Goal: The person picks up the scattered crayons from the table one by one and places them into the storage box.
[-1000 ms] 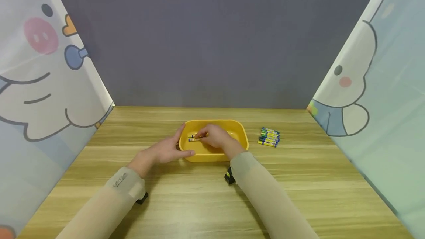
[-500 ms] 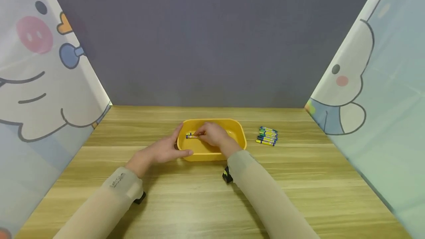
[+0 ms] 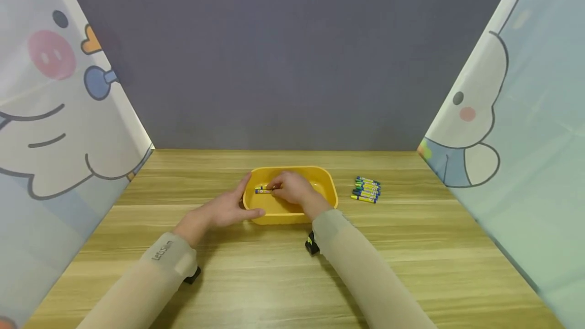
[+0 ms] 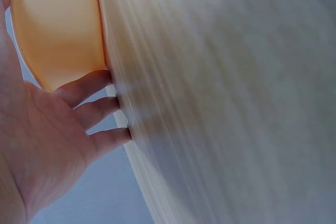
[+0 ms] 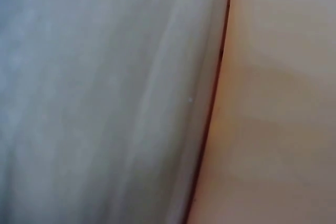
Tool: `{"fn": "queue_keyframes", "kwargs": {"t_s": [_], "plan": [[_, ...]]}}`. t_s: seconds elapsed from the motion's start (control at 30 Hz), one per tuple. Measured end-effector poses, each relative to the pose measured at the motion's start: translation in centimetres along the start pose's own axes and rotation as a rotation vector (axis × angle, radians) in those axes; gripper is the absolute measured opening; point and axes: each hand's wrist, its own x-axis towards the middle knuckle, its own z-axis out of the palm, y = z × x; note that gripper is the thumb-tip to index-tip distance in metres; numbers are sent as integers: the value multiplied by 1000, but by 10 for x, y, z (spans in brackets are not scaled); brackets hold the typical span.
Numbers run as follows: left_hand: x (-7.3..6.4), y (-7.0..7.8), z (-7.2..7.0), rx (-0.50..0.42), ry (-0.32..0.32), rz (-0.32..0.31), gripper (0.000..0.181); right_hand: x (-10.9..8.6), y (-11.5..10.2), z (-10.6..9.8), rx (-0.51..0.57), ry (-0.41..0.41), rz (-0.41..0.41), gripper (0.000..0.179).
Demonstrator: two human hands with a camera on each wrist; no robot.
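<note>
A yellow plastic tray (image 3: 288, 219) stands on the wooden table. My left hand (image 3: 227, 209) spans its left end, thumb along the front rim and index finger at the back corner. In the left wrist view the fingers of the left hand (image 4: 58, 124) are spread and nearly straight against the tray wall (image 4: 63, 30). My right hand (image 3: 292, 188) reaches inside the tray, its curled fingertips pinching a crayon whose far end they cover. Another yellow-and-blue crayon (image 3: 262, 191) lies beside it on the tray floor. The right wrist view shows only the tray wall (image 5: 273, 103) and blurred table.
Several crayons (image 3: 365, 194) with yellow wrappers and blue or green tips lie side by side on the table (image 3: 411, 237), right of the tray. A dark panel (image 3: 288, 55) rises behind the table, and printed cloths (image 3: 539, 141) hang at both sides.
Both hands stay about where they were at the tray. The right fingertips make only slight movements at the crayons. The whole head view has shifted a little.
</note>
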Motion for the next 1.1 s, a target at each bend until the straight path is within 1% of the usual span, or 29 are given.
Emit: {"fn": "queue_keyframes", "kwargs": {"t_s": [0.17,0.37,0.57,0.7,0.77,0.87,1.0,1.1], "plan": [[-2,0,0,-9,-5,-1,129,1,0,2,29,8,8,17],[-5,3,0,-9,-11,-15,128,0,-2,0,78,31,12,22],[-5,8,-2,-14,-9,-2,128,-4,-6,-13,168,53,-1,24],[-7,9,-1,-17,-12,-4,129,-12,-4,-30,223,75,-56,25],[-6,9,0,-19,-13,-12,130,-19,0,-41,240,91,-81,26],[-6,8,0,-14,-13,-23,131,-36,11,-59,276,116,-73,27],[-5,5,0,-15,-12,-30,131,-65,36,-80,326,159,-10,25],[-5,5,-1,-16,-12,-28,131,-87,61,-88,323,182,39,25]]}}
